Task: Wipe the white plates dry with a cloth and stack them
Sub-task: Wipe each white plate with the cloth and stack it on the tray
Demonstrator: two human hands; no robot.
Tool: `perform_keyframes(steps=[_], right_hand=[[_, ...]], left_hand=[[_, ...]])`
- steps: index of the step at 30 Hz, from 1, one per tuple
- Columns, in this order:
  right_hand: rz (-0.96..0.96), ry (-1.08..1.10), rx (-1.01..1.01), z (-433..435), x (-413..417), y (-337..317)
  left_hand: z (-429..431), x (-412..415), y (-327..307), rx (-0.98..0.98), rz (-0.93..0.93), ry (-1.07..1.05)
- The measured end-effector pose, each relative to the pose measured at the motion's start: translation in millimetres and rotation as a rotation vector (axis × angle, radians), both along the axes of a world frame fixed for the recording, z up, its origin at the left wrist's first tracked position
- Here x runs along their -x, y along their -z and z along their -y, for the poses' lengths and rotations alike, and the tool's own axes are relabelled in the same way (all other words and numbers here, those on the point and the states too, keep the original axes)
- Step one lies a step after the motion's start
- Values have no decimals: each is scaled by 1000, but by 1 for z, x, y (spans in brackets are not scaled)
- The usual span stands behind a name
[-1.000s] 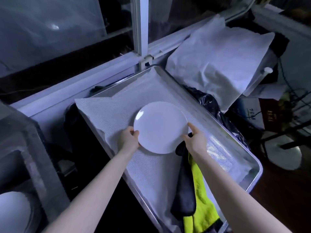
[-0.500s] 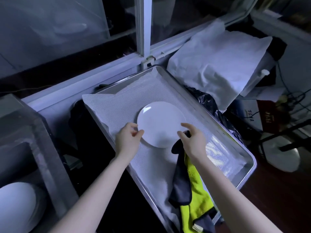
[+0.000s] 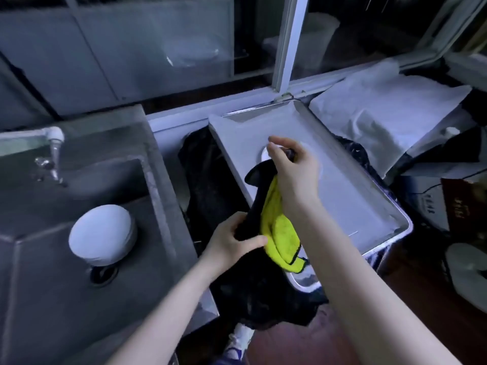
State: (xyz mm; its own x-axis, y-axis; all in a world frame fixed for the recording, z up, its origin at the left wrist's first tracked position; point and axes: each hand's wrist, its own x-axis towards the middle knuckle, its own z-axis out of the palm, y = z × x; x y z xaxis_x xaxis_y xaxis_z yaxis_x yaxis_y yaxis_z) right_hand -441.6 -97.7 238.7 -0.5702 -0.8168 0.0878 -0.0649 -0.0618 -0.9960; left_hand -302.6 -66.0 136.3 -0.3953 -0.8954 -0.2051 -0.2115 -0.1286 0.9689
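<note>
While both hands are on the cloth (image 3: 279,233), you look to be between plates: regripping, not wiping. Your right hand (image 3: 292,167) is curled round the cloth's upper end, index finger lifted free. Your left hand (image 3: 232,238), at 7 o'clock from it, pinches the black lower part between thumb and fingers. The cloth hangs between them, yellow side toward 3 o'clock. One plate (image 3: 263,155) lies on the lined tray (image 3: 403,225), mostly hidden beneath the right hand, with only a sliver of rim showing; contact with it cannot be told. More plates (image 3: 101,234) sit stacked in the sink (image 3: 155,164) at 8 o'clock. Judgement: the tray plate starts the dry stack and the sink stack is still to do. The next move calls for freeing your left hand, reaching to 8 o'clock for the top plate, and gripping its rim firmly, since it may be wet and slick. Surface: steel sink with tap (image 3: 54,146) at 10 o'clock; pale liner in the tray. Room: dim; white window frame (image 3: 287,43) at 12 o'clock, crumpled white sheet (image 3: 390,109) at 2 o'clock.
</note>
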Motion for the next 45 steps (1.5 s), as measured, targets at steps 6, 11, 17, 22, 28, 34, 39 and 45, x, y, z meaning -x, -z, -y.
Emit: perform_keyframes(steps=[6, 11, 17, 22, 28, 34, 39, 45], right_hand=[[35, -59, 41, -34, -49, -16], [74, -169, 51, -35, -115, -16], [-82, -379, -35, -17, -192, 18], [-200, -622, -283, 3, -266, 71], [83, -768, -626, 42, -363, 119], [29, -805, -810, 103, -426, 175], [-76, -692, -977, 156, -426, 241], [-388, -621, -1072, 197, -419, 306]], left_hand=[[-50, -94, -19, 56, 68, -171], [-76, -164, -34, 26, 157, -229], [-88, -248, -27, -194, -287, -599], [-69, -306, -10, -189, -282, -884], [-17, -375, 32, -497, -319, -805], [45, -435, 85, -587, -159, -676], [100, -472, 138, -787, -27, -633], [154, -496, 197, -891, 39, -564]])
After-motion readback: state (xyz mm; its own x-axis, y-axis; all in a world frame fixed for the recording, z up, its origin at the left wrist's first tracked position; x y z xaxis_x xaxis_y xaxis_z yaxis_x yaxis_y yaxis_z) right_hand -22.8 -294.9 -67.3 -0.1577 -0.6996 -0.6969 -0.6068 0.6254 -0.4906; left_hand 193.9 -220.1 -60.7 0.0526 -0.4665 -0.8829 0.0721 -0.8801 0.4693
